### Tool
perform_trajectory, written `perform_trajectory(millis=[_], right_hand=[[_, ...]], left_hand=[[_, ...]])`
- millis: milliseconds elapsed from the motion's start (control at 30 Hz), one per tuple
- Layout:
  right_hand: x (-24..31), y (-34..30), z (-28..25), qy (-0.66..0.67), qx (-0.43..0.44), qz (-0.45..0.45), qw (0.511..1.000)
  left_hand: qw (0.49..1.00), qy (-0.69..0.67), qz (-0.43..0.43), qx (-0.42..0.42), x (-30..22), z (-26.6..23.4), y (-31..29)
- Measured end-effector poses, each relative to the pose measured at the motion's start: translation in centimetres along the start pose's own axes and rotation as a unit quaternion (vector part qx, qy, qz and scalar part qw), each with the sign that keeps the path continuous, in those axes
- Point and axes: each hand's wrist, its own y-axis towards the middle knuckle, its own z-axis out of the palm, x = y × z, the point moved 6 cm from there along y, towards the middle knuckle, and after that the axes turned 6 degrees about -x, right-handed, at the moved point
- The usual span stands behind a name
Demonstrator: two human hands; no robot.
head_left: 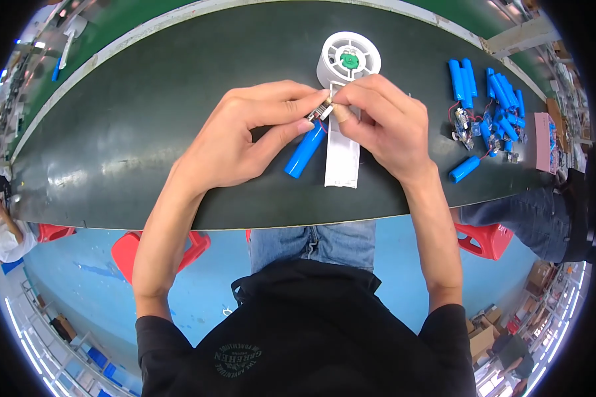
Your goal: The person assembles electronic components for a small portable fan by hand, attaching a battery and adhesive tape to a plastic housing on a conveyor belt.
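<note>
Between its thumb and fingers my left hand [251, 126] pinches a small circuit board [319, 111]. A blue cylindrical battery [305, 153] hangs by it on a red wire, over the dark table. My right hand [387, 122] is closed at the board's upper end, its fingertips pinched together; what they grip there is too small to make out. Just beyond both hands lies a white handheld fan housing, its round head [349, 58] with a green centre pointing away and its flat white handle [342, 159] toward me. Part of the handle is hidden by my right hand.
To the right, several blue batteries [503, 89] with wires and small boards [465, 126] lie in a loose group, next to a pink box [544, 142]. Red stools [487, 239] stand below the table's near edge. Another person's leg [523, 215] is at the right.
</note>
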Motion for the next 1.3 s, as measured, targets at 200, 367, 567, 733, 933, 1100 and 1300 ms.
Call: perform_trajectory(millis=[200,367,567,733,933,1100,1300], right_hand=[[0.6,-0.3,-0.9,-0.04,-0.027,0.046,0.998],[0.7,-4.0,-2.9,-0.047,-0.049,0.301,0.951],[1.2,-7.5,-1.3,0.157,0.08,0.583,0.793],[0.3,-7.8,-0.8,0.195,0.118,0.59,0.774],[-2.1,-4.6,-1.2,0.195,0.115,0.55,0.804],[-8.8,5.1,3.6,0.155,0.175,0.432,0.871],[-18.7,13.8,12.6,0.156,0.142,0.382,0.9]], left_hand=[[0.996,-0.062,-0.048,-0.048,0.4,0.1,0.0],[0.99,-0.123,-0.05,-0.057,1.3,0.2,0.0],[0.987,-0.14,-0.06,-0.057,1.8,0.8,0.2],[0.999,0.029,-0.028,-0.035,0.2,0.9,0.0],[0.974,0.129,-0.161,-0.091,1.3,2.6,-0.6],[0.92,0.235,-0.163,-0.268,5.3,-5.5,5.0],[0.861,0.363,-0.139,-0.328,13.1,-12.2,13.3]])
